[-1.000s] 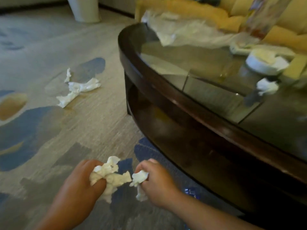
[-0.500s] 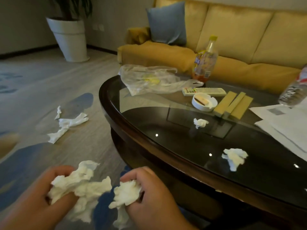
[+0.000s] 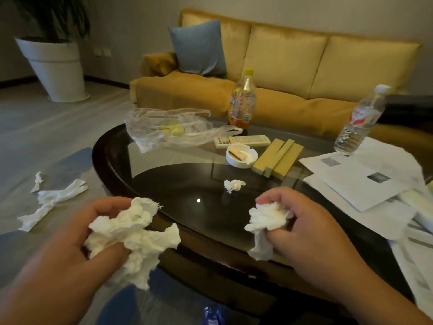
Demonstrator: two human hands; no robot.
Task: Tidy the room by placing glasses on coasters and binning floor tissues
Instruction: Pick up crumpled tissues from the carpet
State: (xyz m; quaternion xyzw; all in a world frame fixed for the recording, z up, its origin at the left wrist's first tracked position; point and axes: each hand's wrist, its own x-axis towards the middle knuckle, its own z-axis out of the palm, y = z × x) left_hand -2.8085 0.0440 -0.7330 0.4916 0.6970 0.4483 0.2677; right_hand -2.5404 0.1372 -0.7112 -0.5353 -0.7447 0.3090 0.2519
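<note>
Clutching tissue wads (image 3: 131,233), coffee table (image 3: 112,170) ahead

I count 2 hands, each w/ 1 tissue wad (image 3: 133,233) (image 3: 264,221). 1 small wad on table (image 3: 233,185). 2 tissue pcs on floor (image 3: 52,200) (image 3: 37,181). 2 bottles (image 3: 242,102) (image 3: 358,120). 1 remote (image 3: 241,141), 1 ashtray (image 3: 241,156), 1 plastic bag (image 3: 164,130), 1 cushion (image 3: 196,48).
</note>
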